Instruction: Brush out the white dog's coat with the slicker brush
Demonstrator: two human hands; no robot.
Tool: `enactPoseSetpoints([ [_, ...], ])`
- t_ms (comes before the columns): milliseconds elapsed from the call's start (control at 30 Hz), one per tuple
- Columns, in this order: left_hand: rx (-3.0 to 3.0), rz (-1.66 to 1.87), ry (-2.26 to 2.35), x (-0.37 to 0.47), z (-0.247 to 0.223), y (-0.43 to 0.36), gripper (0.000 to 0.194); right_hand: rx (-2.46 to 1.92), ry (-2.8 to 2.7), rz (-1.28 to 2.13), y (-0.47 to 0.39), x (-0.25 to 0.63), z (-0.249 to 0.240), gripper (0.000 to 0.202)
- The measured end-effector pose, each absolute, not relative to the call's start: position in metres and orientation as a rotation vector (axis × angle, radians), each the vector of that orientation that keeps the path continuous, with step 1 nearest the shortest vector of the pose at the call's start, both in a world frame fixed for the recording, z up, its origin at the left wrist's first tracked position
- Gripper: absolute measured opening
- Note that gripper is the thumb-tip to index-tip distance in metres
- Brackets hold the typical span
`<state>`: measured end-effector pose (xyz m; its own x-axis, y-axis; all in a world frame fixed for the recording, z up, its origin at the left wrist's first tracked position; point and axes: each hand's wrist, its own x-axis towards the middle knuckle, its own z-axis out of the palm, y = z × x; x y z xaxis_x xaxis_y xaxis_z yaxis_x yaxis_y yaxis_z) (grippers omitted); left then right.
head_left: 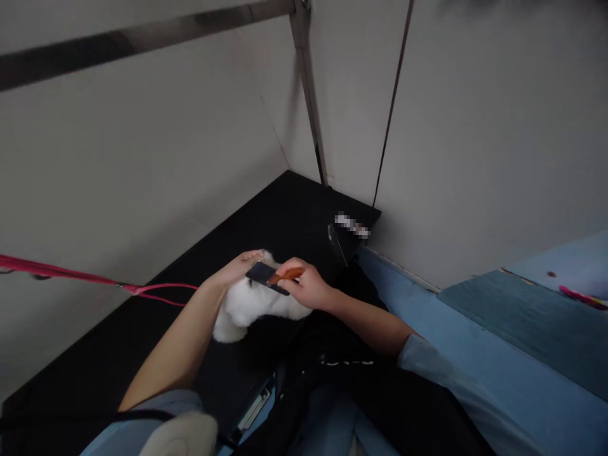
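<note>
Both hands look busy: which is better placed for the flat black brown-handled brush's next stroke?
Probably the right hand: it grips the brush by its handle; the left hand touches fluffy white fur.

White fur point(247, 303), orange-brown brush handle point(289, 274), black tabletop point(280, 215)

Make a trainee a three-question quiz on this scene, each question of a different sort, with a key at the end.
1. Fill in the colour: the left hand touches ____ fur.
2. True or false: the furry animal is on a black table.
3. Which holds the brush? A) left hand B) right hand C) neither hand

Key: 1: white. 2: true. 3: B.
</note>
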<state>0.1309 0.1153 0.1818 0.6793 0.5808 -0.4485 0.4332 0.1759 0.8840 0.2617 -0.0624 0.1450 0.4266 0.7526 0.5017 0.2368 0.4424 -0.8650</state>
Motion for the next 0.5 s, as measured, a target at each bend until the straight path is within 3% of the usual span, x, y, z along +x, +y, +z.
enactPoseSetpoints([
  [500,1.419,0.191,0.939,0.135,0.179,0.107,0.026,-1.183,-1.001,0.404,-0.064,0.249,0.140,0.011],
])
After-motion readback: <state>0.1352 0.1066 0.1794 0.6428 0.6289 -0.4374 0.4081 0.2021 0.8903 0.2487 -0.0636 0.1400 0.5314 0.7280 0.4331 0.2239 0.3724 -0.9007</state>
